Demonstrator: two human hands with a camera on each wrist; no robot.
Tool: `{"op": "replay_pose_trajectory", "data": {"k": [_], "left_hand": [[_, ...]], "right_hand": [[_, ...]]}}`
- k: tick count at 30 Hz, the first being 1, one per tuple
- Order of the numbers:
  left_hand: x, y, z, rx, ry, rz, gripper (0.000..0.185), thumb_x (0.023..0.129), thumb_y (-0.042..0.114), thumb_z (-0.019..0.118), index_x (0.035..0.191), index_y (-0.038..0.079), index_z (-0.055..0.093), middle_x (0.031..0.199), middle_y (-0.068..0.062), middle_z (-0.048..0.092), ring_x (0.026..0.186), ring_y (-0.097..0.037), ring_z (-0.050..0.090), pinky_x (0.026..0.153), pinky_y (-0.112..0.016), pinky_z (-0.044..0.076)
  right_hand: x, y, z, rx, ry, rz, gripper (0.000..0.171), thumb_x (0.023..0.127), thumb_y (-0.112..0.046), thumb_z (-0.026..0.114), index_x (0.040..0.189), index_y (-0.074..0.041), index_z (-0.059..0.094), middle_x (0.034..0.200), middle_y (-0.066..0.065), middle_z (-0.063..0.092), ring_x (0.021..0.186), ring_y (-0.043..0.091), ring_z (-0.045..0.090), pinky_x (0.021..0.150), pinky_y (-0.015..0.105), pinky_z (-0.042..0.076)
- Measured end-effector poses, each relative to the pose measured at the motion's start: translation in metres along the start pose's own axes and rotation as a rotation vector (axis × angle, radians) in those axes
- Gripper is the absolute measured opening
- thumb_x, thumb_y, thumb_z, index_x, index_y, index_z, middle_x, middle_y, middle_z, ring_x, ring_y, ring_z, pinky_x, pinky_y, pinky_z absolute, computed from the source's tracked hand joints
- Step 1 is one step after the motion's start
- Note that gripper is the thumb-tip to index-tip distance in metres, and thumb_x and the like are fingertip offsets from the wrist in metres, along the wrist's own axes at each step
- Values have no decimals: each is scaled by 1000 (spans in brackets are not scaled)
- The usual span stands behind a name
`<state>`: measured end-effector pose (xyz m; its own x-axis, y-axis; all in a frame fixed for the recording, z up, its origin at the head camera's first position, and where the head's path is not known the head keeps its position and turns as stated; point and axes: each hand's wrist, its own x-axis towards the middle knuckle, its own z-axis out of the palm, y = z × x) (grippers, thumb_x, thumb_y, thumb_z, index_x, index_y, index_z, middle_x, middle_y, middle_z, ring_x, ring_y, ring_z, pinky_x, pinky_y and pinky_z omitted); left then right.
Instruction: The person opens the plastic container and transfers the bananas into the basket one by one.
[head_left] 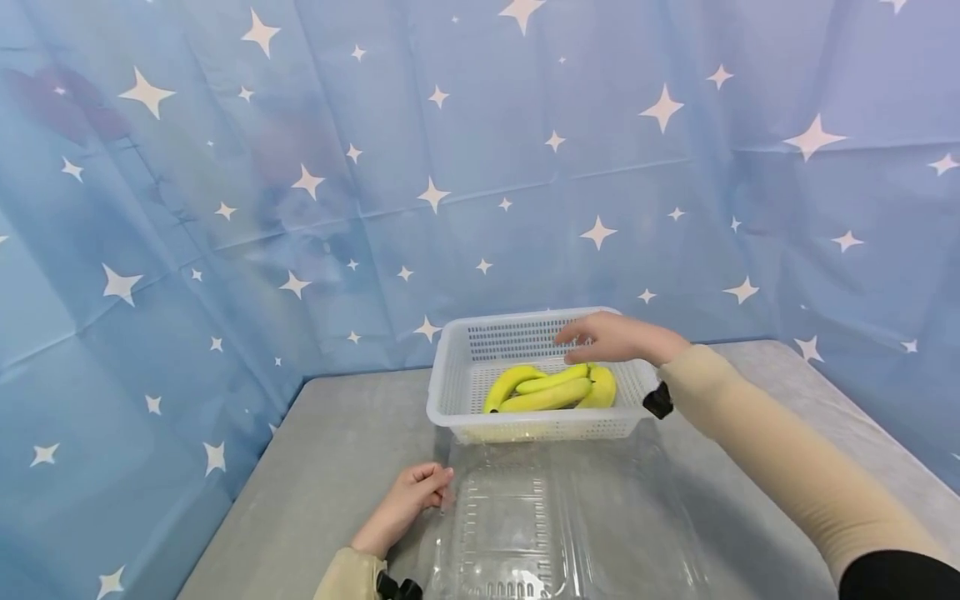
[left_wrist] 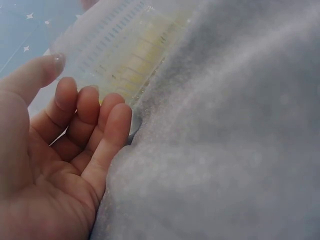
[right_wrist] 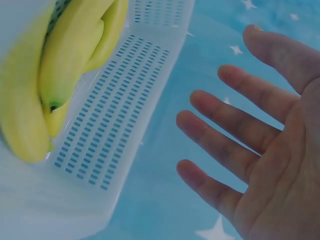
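Note:
A white slotted basket (head_left: 450, 392) stands at the back of the grey table (head_left: 337, 450) and holds a bunch of yellow bananas (head_left: 551, 387). My right hand (head_left: 581, 342) hovers over the basket's far right side with its fingers spread and straight, holding nothing. In the right wrist view the open right hand (right_wrist: 240, 125) is beside the basket wall (right_wrist: 115, 125), apart from the bananas (right_wrist: 60, 65). A clear plastic clamshell container (head_left: 555, 517) lies in front of the basket. My left hand (head_left: 438, 483) rests on the table at its left edge. Its fingers (left_wrist: 95, 115) are loosely curled and hold nothing.
A blue star-patterned cloth (head_left: 480, 167) hangs behind and on both sides of the table. Bare grey tabletop (left_wrist: 225, 150) lies left of the container, and more lies to the right of the basket (head_left: 787, 392).

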<state>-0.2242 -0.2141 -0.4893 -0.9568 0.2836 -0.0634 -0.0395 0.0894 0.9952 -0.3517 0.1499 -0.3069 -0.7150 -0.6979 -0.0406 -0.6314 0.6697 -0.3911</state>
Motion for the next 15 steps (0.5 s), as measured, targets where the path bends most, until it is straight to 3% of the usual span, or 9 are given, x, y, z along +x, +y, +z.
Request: {"op": "replay_pose_trajectory", "data": {"k": [8, 15], "left_hand": [[0, 0, 0, -9, 12, -17, 29, 95, 23, 62, 70, 9, 65, 68, 2, 62, 59, -9, 55, 60, -24, 47], [-2, 1, 0, 0, -38, 15, 35, 98, 23, 59, 67, 9, 65, 67, 2, 60, 58, -10, 52, 60, -23, 46]], "right_hand": [[-62, 14, 14, 70, 156, 15, 42, 94, -29, 64, 130, -8, 60, 129, 12, 59, 113, 35, 57, 90, 54, 46], [-114, 33, 30, 114, 345, 38, 46, 94, -28, 66, 132, -5, 57, 125, 12, 61, 106, 31, 60, 85, 53, 48]]}}
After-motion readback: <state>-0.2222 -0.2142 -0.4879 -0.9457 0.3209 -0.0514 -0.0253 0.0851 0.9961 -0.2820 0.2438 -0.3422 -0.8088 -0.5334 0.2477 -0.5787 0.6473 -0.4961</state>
